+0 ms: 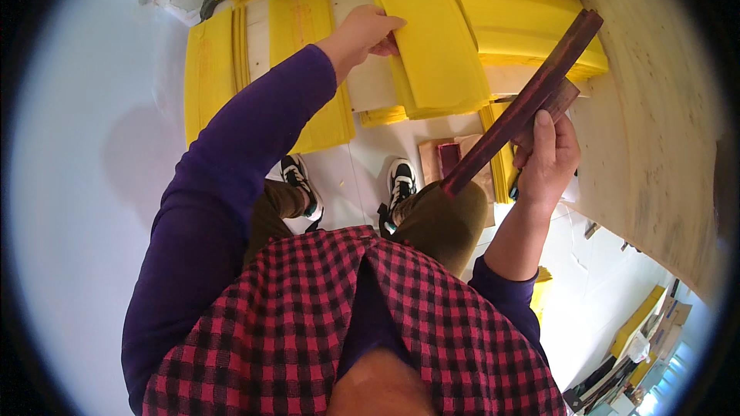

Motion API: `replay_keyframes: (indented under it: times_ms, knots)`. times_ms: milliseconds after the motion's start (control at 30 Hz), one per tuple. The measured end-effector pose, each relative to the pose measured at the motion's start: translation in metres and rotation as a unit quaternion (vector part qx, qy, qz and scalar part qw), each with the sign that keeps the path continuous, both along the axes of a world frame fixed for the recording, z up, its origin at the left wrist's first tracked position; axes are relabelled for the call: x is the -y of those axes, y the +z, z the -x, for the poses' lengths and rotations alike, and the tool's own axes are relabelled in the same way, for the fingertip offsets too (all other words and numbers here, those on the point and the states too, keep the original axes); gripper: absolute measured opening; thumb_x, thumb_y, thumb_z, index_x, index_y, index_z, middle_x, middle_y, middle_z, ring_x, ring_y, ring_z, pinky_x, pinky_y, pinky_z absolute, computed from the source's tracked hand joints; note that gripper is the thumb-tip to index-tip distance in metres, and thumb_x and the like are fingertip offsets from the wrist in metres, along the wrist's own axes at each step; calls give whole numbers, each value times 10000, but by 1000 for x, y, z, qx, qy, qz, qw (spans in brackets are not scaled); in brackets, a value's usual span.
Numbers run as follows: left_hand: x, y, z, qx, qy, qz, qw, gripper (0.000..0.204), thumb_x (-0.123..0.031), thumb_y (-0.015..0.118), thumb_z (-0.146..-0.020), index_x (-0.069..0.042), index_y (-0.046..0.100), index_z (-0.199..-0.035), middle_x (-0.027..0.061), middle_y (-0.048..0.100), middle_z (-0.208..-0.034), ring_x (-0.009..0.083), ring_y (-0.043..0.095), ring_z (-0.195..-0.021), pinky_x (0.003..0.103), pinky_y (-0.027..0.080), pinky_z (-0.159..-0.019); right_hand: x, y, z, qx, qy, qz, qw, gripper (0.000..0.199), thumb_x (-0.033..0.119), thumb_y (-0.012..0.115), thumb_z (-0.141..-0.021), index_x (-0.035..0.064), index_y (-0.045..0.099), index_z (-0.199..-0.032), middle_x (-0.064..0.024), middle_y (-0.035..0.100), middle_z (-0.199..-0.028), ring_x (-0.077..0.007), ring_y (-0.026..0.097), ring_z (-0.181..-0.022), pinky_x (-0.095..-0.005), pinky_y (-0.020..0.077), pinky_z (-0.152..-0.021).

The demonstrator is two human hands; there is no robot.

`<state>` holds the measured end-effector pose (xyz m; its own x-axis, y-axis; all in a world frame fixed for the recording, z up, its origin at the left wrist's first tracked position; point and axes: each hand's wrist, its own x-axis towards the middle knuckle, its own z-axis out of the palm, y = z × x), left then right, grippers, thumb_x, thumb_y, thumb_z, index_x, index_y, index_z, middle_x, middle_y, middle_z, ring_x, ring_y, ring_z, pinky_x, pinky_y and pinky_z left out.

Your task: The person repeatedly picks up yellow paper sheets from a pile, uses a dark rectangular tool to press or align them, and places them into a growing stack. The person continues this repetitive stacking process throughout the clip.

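Note:
My left hand [364, 34] is at the left edge of a long stack of yellow paper sheets [432, 46], thumb and fingers pinched on that edge. My right hand [549, 156] grips a long, narrow, dark red-stained wooden bar [524, 100] by the short block on its back, like a hand stamp. The bar is held up at a slant above my knee, apart from the paper. Its lower end points toward my lap, its upper end toward the far right. My left fingertips are partly hidden behind the sheet edge.
More yellow stacks lie left [297, 69], far left [210, 69] and right [524, 19], some with faint reddish marks. By my right foot sits a small dark red tray [448, 160] on brown cardboard [432, 166]. A plywood panel [640, 131] borders the right side.

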<state>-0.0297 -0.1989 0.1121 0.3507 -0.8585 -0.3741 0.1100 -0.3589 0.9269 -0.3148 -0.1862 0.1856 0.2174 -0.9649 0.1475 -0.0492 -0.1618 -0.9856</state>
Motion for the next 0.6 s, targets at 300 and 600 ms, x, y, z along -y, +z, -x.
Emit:
replay_keyframes:
  times_ms: [300,600]
  knots:
    - [-6,-5,13,-18,68,46,996,242,-101,568,-846,-7,546,-1068,99,634,-963,195,636,-798,333,526,-670,-8,3,7,8,7,6,1000,184,170,546,-906,-8,589,-920,-23,578,-651,-36,450,-467,-175,333,-387]
    - [-98,-20,-34,-52,123,97,986,264,-24,542,-830,30,535,-1088,118,627,-961,212,636,-793,338,529,-680,-20,9,-3,-2,34,17,999,195,182,531,-918,-5,588,-924,-12,575,-656,-28,441,-471,-169,315,-386]
